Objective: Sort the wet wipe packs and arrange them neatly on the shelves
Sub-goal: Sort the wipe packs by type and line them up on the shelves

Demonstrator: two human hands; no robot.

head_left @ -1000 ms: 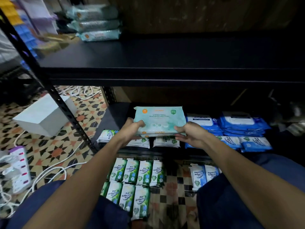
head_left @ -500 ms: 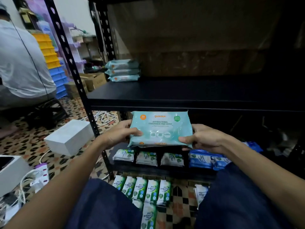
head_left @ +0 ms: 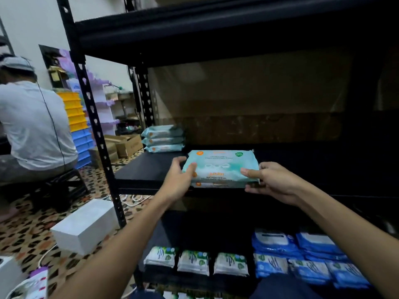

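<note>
Placing step — left hand and right hand pinch teal pack stack at middle shelf front edge, matching pile at ten o'clock — next, probably slide alongside.

Dim room, pale wall at left. Black metal shelving unit with perforated uprights. Patterned tile floor, white box and white cables on it. Stacked yellow and blue bins, cardboard boxes behind. Person in white shirt seated on dark stool, back turned.
</note>
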